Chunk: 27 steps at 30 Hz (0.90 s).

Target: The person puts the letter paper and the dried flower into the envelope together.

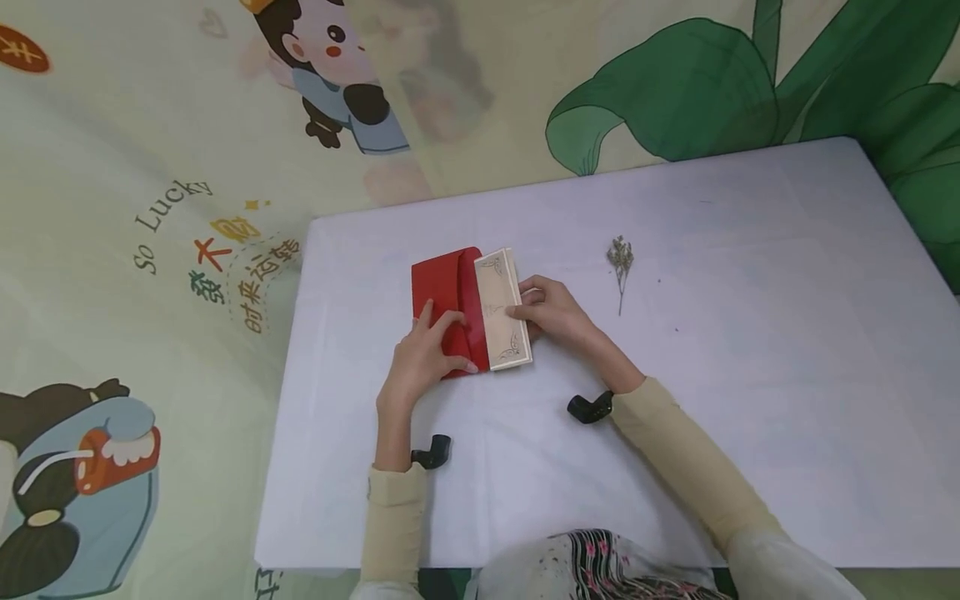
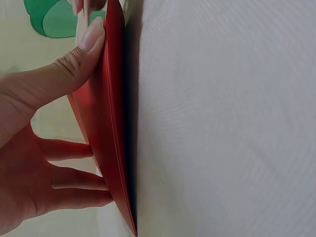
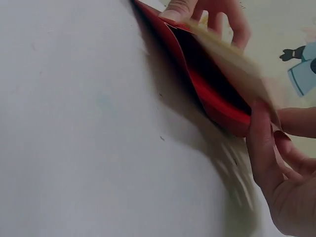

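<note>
A red envelope (image 1: 437, 279) lies on the white table, a little left of its middle. My left hand (image 1: 422, 358) rests on it with the fingers spread; the fingertips and thumb press its upper face. In the right wrist view the envelope's mouth (image 3: 217, 101) gapes toward the right hand. With thumb and fingers, my right hand (image 1: 555, 312) pinches the right edge of a cream card (image 1: 501, 321) with ornate printed corners. The card overlaps the envelope's right side; whether its far edge sits inside I cannot tell. Part of the right hand's fingers is hidden behind the card.
A small dried flower sprig (image 1: 620, 258) lies to the right of the right hand. The white tablecloth (image 1: 750, 333) carries a few tiny dark specks. Black wrist cameras, one (image 1: 590, 407) on the right and one (image 1: 432, 452) on the left, sit by the cuffs.
</note>
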### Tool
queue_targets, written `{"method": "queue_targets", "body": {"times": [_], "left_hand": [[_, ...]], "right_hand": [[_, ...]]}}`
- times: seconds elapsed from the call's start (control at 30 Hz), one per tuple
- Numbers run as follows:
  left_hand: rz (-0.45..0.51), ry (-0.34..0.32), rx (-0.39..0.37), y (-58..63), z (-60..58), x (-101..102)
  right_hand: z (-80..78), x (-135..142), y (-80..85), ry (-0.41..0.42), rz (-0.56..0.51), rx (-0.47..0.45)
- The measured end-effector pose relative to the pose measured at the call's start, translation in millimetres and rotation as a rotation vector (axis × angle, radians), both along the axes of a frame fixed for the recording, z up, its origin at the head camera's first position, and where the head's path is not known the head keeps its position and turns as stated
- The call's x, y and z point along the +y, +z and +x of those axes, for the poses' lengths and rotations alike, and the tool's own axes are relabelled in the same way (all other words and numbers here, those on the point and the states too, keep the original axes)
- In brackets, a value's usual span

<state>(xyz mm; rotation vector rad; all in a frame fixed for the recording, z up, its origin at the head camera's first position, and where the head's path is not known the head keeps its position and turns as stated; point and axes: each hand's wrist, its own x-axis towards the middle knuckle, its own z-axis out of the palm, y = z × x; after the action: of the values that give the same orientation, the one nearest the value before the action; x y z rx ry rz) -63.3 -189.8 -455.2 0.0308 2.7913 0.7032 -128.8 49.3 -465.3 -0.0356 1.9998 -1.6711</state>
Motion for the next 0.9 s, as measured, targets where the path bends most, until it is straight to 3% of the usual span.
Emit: {"method": "queue_targets", "body": {"times": [0.9], "left_hand": [[0.031,-0.003,-0.018,2.7,1.7,-5.2]], "right_hand": [[-4.5,-54.3,-0.8,0.106,-0.113,-0.083]]}}
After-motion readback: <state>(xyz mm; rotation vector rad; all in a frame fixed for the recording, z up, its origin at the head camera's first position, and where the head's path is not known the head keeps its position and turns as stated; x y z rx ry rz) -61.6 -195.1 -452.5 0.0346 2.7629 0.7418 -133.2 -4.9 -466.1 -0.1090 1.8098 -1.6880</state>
